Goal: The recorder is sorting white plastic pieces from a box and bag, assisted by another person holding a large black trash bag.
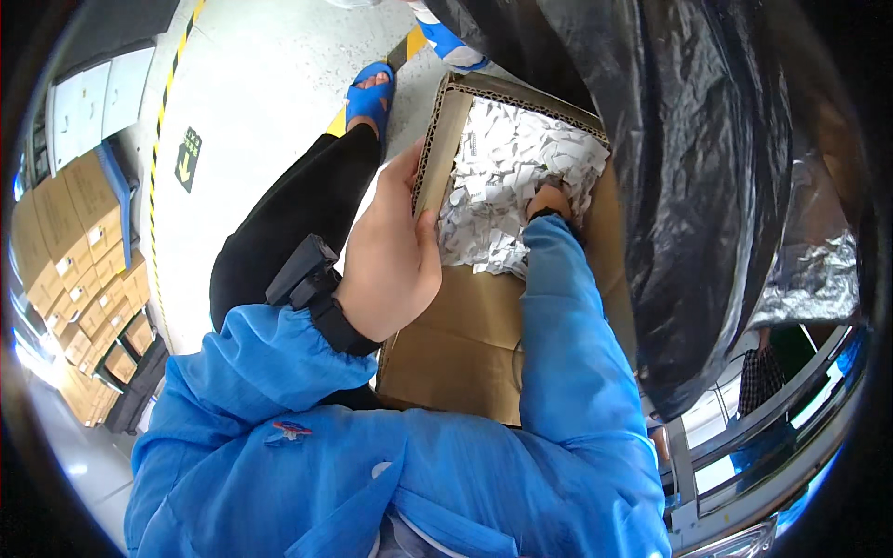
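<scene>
An open cardboard box [431, 167] stands tilted in front of me, with torn white paper scraps [502, 139] piled at its far end. My left hand [395, 246] grips the box's left wall, thumb along the inner side and fingers behind the outside, where they are mostly hidden. My right hand [551, 200] reaches down into the box among the scraps. Its fingers are largely buried, and whether they hold anything does not show. Bare brown cardboard lies below the paper, at the near end.
Large black plastic bags [693, 186] crowd the right side, against the box. A foot in a blue sandal [370, 93] rests on the pale floor to the left. Stacked cartons [79, 251] stand at the far left, and a metal frame [753, 456] at the lower right.
</scene>
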`<action>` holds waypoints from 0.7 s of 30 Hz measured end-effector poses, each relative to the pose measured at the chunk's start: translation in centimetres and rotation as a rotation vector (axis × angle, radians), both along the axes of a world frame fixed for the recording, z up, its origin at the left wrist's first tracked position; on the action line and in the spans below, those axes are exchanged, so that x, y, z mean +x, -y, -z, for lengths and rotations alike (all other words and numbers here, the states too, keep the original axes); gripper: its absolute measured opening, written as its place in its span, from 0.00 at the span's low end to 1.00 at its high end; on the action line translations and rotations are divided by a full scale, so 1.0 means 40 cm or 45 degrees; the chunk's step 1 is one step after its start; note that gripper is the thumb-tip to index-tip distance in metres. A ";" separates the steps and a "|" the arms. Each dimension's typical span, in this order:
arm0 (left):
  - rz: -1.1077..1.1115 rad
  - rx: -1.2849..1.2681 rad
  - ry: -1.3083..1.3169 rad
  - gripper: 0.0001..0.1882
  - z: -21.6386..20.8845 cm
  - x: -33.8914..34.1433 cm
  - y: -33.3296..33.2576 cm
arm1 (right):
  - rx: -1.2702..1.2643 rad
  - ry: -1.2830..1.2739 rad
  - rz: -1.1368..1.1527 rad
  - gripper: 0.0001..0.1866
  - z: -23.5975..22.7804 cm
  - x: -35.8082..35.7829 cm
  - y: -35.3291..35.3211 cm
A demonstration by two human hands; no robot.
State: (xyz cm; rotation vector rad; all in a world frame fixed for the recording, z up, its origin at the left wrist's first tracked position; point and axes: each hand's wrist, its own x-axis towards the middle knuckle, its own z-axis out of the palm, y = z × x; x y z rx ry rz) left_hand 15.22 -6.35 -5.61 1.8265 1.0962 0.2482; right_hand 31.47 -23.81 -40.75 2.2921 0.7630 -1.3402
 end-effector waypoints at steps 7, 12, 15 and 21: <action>-0.016 0.062 -0.018 0.27 -0.007 0.006 -0.006 | 0.311 0.335 0.495 0.20 -0.052 -0.050 -0.001; -0.035 0.072 -0.030 0.27 -0.003 0.015 -0.003 | 0.154 0.332 0.390 0.19 0.028 -0.059 0.032; -0.056 -0.019 -0.076 0.27 -0.006 0.013 -0.007 | 0.084 0.297 0.355 0.19 0.053 -0.099 0.061; -0.002 0.062 -0.005 0.28 -0.006 0.019 -0.004 | 0.040 0.249 0.286 0.18 0.234 -0.133 0.151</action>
